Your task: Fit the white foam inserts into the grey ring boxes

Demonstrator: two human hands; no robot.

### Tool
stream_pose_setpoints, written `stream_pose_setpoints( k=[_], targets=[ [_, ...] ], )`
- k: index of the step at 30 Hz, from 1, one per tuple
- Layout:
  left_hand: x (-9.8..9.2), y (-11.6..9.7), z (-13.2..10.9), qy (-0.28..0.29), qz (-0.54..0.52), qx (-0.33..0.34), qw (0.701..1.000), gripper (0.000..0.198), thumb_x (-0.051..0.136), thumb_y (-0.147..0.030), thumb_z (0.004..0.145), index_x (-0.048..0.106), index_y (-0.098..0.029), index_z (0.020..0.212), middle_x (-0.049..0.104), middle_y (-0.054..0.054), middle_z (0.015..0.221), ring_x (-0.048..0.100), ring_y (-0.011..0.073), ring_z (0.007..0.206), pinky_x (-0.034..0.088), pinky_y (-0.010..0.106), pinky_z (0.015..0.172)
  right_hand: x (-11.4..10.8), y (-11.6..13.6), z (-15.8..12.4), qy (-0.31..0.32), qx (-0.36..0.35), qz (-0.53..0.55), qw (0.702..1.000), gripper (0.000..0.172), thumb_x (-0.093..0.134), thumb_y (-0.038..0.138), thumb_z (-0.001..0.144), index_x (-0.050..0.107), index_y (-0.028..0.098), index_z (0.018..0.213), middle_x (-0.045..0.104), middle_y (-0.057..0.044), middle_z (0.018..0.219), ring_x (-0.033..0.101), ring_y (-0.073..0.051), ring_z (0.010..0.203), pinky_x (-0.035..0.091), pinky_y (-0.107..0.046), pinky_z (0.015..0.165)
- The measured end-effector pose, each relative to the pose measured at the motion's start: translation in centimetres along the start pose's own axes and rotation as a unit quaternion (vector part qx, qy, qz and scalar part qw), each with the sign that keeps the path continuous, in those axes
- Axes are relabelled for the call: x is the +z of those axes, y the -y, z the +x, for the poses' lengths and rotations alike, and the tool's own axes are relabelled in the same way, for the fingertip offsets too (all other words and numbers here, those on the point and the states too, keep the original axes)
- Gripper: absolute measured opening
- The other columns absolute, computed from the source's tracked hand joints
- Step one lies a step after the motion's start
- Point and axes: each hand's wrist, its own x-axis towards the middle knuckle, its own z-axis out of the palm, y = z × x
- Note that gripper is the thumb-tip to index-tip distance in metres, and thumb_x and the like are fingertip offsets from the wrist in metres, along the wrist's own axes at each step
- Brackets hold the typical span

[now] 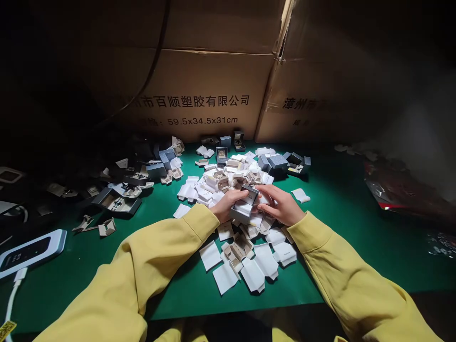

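Observation:
Above the middle of a heap of folded white card inserts [204, 190], my left hand [227, 205] grips a small dark grey-blue hinged gift box [242, 213]. The box's lid is raised, and white shows inside it. My left thumb lies against the lid and the other fingers are partly hidden by the box. At the box's right side is my right hand [281, 204], its index finger and thumb apart. The right fingertips are close to the lid edge, with white card between or behind them; whether they touch it is unclear.
Dark open boxes [121, 202] and blue boxes [156, 169] lie on the left of the green table [342, 237]. More boxes [278, 163] stand behind the heap. Large cardboard cartons [199, 76] line the back. A white device [33, 251] with a cable sits left; a plastic bag [402, 190] lies right.

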Motion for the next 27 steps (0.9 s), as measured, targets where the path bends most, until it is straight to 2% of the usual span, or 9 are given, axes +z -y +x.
stream_pose_setpoints(
  k=[4,9,12,16,19,24,27],
  targets=[
    [0.19,-0.21,-0.01,-0.008,-0.026,0.003,1.000,0.039,0.071,-0.034,0.065,0.067,-0.008,0.095,0.069,0.009,0.079,0.063,0.0162,0.063,0.048,0.026,0.063,0.10,-0.07,-0.14,0.002,-0.001,-0.036,0.999,0.037,0.055,0.033,0.084,0.051,0.022,0.119,0.062,-0.009,0.111,0.060,-0.022,0.100,0.051,-0.036,0.083],
    [-0.09,-0.27,0.28,0.008,-0.096,-0.015,0.995,0.032,0.060,-0.036,0.076,0.065,-0.008,0.091,0.068,0.010,0.079,0.065,0.0199,0.070,0.051,0.034,0.073,0.26,0.18,-0.06,-0.014,-0.026,-0.065,0.997,0.033,0.053,0.033,0.085,0.051,0.023,0.117,0.063,-0.008,0.110,0.057,-0.024,0.100,0.048,-0.039,0.085],
    [-0.15,-0.26,0.32,0.008,-0.105,-0.005,0.994,0.030,0.058,-0.035,0.078,0.065,-0.008,0.091,0.068,0.011,0.085,0.065,0.0209,0.074,0.052,0.036,0.077,0.26,0.47,0.04,-0.035,-0.026,-0.072,0.996,0.035,0.055,0.033,0.085,0.052,0.023,0.117,0.063,-0.008,0.110,0.053,-0.024,0.093,0.047,-0.041,0.083],
    [0.10,-0.20,0.26,0.013,-0.095,0.017,0.995,0.028,0.058,-0.032,0.078,0.065,-0.008,0.090,0.069,0.011,0.084,0.065,0.0204,0.073,0.052,0.035,0.074,0.24,0.55,0.03,-0.079,-0.025,-0.107,0.991,0.037,0.061,0.037,0.080,0.057,0.024,0.115,0.056,-0.010,0.114,0.049,-0.026,0.097,0.046,-0.045,0.084],
    [0.29,-0.15,0.27,0.000,-0.080,0.015,0.997,0.026,0.059,-0.030,0.076,0.065,-0.008,0.089,0.069,0.010,0.078,0.064,0.0184,0.069,0.051,0.032,0.073,0.34,0.50,-0.05,-0.087,-0.025,-0.068,0.994,0.037,0.060,0.035,0.081,0.057,0.026,0.117,0.053,-0.010,0.105,0.053,-0.024,0.094,0.050,-0.040,0.078],
    [0.23,-0.13,0.32,-0.007,-0.067,0.016,0.998,0.029,0.062,-0.031,0.073,0.066,-0.007,0.089,0.069,0.010,0.077,0.063,0.0171,0.066,0.050,0.030,0.070,0.46,0.63,-0.10,-0.055,0.007,0.011,0.998,0.037,0.058,0.032,0.081,0.057,0.026,0.118,0.053,-0.009,0.106,0.055,-0.014,0.068,0.052,-0.029,0.054],
    [-0.02,-0.08,0.34,-0.021,-0.052,0.019,0.998,0.034,0.066,-0.035,0.070,0.067,-0.007,0.089,0.069,0.010,0.074,0.061,0.0158,0.063,0.048,0.028,0.067,0.35,0.73,-0.06,-0.043,0.009,0.044,0.998,0.038,0.059,0.034,0.081,0.057,0.027,0.118,0.055,-0.008,0.106,0.055,-0.012,0.067,0.052,-0.028,0.056]
  ],
)
